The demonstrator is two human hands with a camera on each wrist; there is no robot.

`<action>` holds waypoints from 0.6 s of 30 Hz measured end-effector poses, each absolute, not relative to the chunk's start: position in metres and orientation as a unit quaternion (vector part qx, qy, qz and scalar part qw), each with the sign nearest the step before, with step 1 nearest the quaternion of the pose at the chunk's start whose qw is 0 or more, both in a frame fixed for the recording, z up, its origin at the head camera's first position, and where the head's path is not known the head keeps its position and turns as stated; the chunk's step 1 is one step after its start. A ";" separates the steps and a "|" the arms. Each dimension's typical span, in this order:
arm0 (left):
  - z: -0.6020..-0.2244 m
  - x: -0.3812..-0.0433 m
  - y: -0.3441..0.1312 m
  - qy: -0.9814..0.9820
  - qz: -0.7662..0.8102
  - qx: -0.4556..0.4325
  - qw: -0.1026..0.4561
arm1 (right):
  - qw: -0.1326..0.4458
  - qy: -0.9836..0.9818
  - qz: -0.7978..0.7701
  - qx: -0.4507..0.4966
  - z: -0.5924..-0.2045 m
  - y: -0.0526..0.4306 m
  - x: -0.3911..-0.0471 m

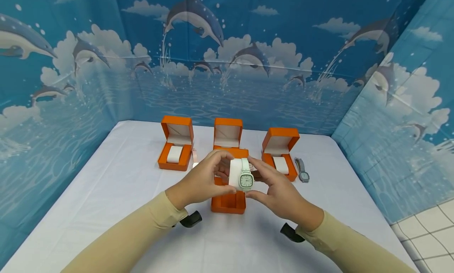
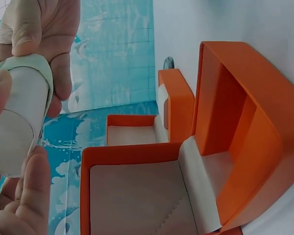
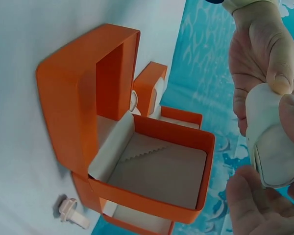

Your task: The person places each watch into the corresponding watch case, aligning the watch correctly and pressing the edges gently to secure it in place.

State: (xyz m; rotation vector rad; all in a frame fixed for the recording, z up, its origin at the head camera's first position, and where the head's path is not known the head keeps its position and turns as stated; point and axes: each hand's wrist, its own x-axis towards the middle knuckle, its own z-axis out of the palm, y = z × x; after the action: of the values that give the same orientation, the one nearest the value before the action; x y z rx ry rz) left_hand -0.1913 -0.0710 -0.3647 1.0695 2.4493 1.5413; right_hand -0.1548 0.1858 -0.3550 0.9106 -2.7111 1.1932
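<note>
Above the open front box [image 1: 228, 205], both hands hold a white watch cushion [image 1: 234, 172] with a pale green wristwatch [image 1: 246, 180] strapped around it. The watch's square face points toward the head camera. My left hand [image 1: 202, 180] grips the cushion's left end between thumb and fingers. On the other side, my right hand [image 1: 278, 188] pinches the watch at its strap, thumb below and fingers above. In the left wrist view the pale green strap [image 2: 36, 61] hugs the cushion. The right wrist view shows bare compartments in the front box [image 3: 112, 83].
Behind stand three more open orange boxes: left [image 1: 184, 162], centre [image 1: 228, 123] and right [image 1: 292, 172]. White cushions sit in the left and right ones. A grey watch [image 1: 302, 170] lies beside the right box, and a pink-strapped watch [image 1: 194, 156] by the left box.
</note>
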 end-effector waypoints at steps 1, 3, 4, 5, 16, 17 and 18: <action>-0.365 -0.191 -0.072 0.793 0.500 0.346 0.030 | 0.020 -0.873 0.388 0.295 -0.355 0.185 -0.155; -0.366 -0.192 -0.072 0.792 0.502 0.345 0.036 | 0.022 -0.870 0.394 0.295 -0.357 0.185 -0.156; -0.366 -0.192 -0.072 0.791 0.503 0.345 0.040 | 0.021 -0.870 0.396 0.293 -0.358 0.185 -0.156; -0.367 -0.192 -0.073 0.790 0.505 0.344 0.042 | 0.020 -0.871 0.396 0.291 -0.359 0.185 -0.157; -0.371 -0.192 -0.073 0.786 0.512 0.340 0.062 | 0.006 -0.861 0.422 0.284 -0.367 0.184 -0.159; -0.371 -0.192 -0.074 0.786 0.512 0.341 0.063 | 0.008 -0.860 0.421 0.288 -0.368 0.184 -0.159; -0.370 -0.192 -0.074 0.786 0.511 0.341 0.065 | 0.010 -0.860 0.419 0.291 -0.368 0.184 -0.160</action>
State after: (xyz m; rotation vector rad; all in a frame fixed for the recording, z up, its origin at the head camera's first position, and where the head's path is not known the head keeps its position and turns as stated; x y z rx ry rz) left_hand -0.1918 -0.0742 -0.3704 1.0296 2.3733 1.5419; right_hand -0.1602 0.1836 -0.3678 0.9075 -2.6845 1.3077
